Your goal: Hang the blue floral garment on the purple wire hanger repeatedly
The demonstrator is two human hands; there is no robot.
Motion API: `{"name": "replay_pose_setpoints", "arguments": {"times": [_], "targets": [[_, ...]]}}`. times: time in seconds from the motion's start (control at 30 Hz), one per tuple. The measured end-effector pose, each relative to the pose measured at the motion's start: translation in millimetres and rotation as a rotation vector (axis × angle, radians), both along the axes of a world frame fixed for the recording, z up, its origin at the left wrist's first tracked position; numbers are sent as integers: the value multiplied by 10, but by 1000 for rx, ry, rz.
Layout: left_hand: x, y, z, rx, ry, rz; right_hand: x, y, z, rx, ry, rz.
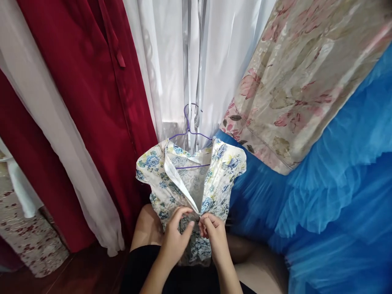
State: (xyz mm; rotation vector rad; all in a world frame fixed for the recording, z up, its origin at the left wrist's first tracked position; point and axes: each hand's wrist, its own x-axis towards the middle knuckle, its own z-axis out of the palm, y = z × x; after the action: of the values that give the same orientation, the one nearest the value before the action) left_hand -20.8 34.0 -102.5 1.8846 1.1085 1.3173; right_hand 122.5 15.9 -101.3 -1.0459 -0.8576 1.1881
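A white dress (pixel 159 183) with blue and yellow flowers hangs on a purple wire hanger (pixel 189 131), close above my lap. Its zip opening is spread in a V, showing the pale lining inside. At the bottom of the V, my right hand (pixel 214 228) is closed in a pinch at the small zipper pull (pixel 199 215). My left hand (pixel 177 230) is on the fabric just left of the zip, its index finger along the opening's edge and its thumb lower down. Some left fingers are hidden. The dress's lower part lies between my forearms.
Long dark red garments (pixel 122 102) and a sheer pale cloth (pixel 76 134) hang at the left. White fabric (pixel 165 61) hangs behind the hanger. To the right are a beige floral garment (pixel 284 90) and ruffled blue tulle (pixel 324 196). My bare knees flank the dress.
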Motion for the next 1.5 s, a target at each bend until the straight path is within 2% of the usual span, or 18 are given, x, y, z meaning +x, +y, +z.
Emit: {"name": "replay_pose_setpoints", "arguments": {"times": [0.1, 0.23, 0.3, 0.37, 0.47, 0.67, 0.73, 0.8, 0.9, 0.97, 1.03, 1.17, 1.23, 1.3, 1.4, 1.5], "targets": [[243, 9, -23, -18, -1, -61, 41, -49, 67, -34, -59, 71], [323, 55, -64, -11, -20, -7, 74, -83, 206, -64, -133, 153], [316, 62, -65, -9, -40, 9, 71, -60, 299, -53, -140, 141], [314, 59, -63, -6, -44, -16, 67, 8, 423, -22, -128, 61], [336, 70, -85, 1, -10, -51, 76, 224, 709, 26, -120, -56], [362, 157, -192, 18, -5, -35, 112, 887, 1581, 187, -81, -21], [341, 167, -239, 15, 12, -39, 125, 1050, 1819, 232, -47, -23], [306, 168, -282, 11, 38, -56, 129, 1143, 1961, 258, -21, -46], [227, 208, -246, 15, 111, -106, 111, 1161, 1984, 267, -37, -51], [155, 292, -83, 41, 156, -174, 94, 1117, 1914, 278, -83, -28], [71, 423, 218, 101, 144, -207, 85, 1052, 1830, 296, -120, -24], [-56, 736, 1077, 296, -12, -3, 94, 924, 1737, 355, -158, -21], [-59, 863, 1478, 391, 30, -23, 101, 889, 1729, 410, -179, -1], [-23, 939, 1765, 505, 130, -59, 101, 890, 1725, 457, -213, 11], [47, 951, 1957, 624, 236, -27, 73, 959, 1673, 474, -335, -45], [35, 929, 1989, 678, 191, 94, 27, 1050, 1522, 475, -503, -148]]}}
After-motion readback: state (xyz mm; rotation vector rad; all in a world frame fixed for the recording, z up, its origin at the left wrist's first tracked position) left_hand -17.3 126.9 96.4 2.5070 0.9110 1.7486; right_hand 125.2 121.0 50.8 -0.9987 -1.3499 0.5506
